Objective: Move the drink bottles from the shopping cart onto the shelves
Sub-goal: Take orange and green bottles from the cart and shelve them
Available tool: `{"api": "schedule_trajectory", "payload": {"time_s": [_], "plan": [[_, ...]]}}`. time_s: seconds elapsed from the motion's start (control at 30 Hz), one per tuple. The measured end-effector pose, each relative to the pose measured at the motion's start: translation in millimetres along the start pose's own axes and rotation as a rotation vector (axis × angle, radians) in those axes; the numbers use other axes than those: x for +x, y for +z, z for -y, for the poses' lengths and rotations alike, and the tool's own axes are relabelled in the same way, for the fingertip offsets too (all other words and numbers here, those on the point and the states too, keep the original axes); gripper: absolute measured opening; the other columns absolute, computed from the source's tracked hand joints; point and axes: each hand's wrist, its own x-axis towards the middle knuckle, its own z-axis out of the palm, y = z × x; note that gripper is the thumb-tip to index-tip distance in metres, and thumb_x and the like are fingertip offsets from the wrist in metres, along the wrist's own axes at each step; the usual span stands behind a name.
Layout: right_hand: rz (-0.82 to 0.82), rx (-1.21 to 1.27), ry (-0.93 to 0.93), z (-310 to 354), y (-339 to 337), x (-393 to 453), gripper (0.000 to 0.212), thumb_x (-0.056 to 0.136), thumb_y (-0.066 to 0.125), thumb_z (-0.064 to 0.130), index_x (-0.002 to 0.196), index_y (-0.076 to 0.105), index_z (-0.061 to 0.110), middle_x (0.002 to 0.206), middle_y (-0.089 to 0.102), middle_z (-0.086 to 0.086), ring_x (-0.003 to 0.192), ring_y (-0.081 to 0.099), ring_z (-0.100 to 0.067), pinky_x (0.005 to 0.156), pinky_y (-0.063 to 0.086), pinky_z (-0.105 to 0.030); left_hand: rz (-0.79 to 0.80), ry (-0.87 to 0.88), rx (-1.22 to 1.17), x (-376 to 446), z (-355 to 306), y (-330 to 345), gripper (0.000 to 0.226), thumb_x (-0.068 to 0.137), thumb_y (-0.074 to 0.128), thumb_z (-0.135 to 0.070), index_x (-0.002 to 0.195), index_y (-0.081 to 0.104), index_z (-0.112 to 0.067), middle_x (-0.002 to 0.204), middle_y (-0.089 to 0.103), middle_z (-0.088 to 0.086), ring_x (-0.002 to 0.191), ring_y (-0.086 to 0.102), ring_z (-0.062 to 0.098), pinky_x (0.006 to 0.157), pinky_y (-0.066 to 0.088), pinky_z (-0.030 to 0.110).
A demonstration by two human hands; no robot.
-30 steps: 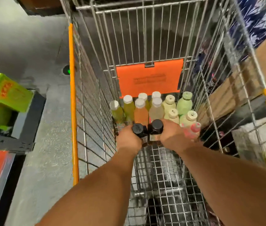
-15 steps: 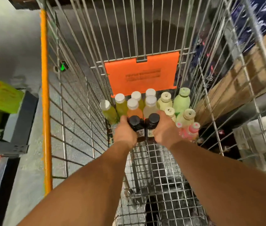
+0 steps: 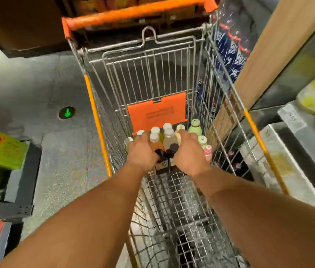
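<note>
The wire shopping cart (image 3: 172,78) with its orange handle (image 3: 137,12) stands on the grey floor (image 3: 56,151), close beside metal shelves (image 3: 288,151) on the right. An orange flap (image 3: 156,115) hangs on its far wall. Below it, at the far end of the basket, stand the drink bottles (image 3: 169,137), green, orange, pale and pink. Nearest are two black-capped bottles (image 3: 167,152). The left hand (image 3: 143,153) and right hand (image 3: 188,151) flank this pair, fingers reaching forward over the bottles; whether either hand grips anything cannot be told.
</note>
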Motion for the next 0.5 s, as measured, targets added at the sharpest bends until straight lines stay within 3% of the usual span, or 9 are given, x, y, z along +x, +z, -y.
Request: {"api": "schedule_trajectory", "payload": {"time_s": [0.1, 0.23, 0.3, 0.5], "plan": [[-0.072, 0.018, 0.056, 29.9, -34.8, -57.4, 0.069, 0.081, 0.053, 0.000, 0.141, 0.031, 0.025, 0.136, 0.030, -0.008, 0.103, 0.058, -0.035, 0.090, 0.050, -0.051, -0.043, 0.119, 0.090, -40.2, -8.9, -46.9, 0.039, 0.076, 0.072, -0.023, 0.111, 0.056, -0.018, 0.108, 0.063, 0.009, 0.104, 0.060, 0.035, 0.083, 0.049, 0.038], [-0.235, 0.055, 0.106, 74.0, -86.8, -150.4, 0.057, 0.084, 0.059, 0.009, 0.137, 0.039, 0.018, 0.132, 0.038, -0.012, 0.098, 0.060, -0.034, 0.085, 0.050, -0.041, -0.008, 0.294, 0.214, -109.2, -30.0, -110.0, 0.044, 0.078, 0.069, -0.026, 0.118, 0.054, -0.017, 0.111, 0.061, 0.012, 0.107, 0.057, 0.036, 0.090, 0.048, 0.042], [-0.333, 0.056, 0.121, 95.3, -117.4, -197.2, 0.044, 0.085, 0.059, 0.014, 0.127, 0.045, 0.015, 0.125, 0.043, -0.012, 0.099, 0.059, -0.033, 0.078, 0.046, -0.035, 0.004, 0.374, 0.229, -146.4, -47.5, -140.4, 0.054, 0.078, 0.069, -0.023, 0.129, 0.053, -0.019, 0.122, 0.059, 0.011, 0.116, 0.053, 0.035, 0.097, 0.045, 0.044], [-0.602, -0.030, 0.119, 131.7, -215.2, -322.4, 0.037, 0.091, 0.056, 0.027, 0.122, 0.048, 0.009, 0.119, 0.047, -0.015, 0.109, 0.053, -0.038, 0.079, 0.043, -0.039, -0.050, 0.591, 0.219, -247.7, -123.8, -217.3, 0.070, 0.074, 0.071, -0.022, 0.140, 0.049, -0.022, 0.130, 0.057, 0.011, 0.115, 0.056, 0.033, 0.095, 0.051, 0.046]]}}
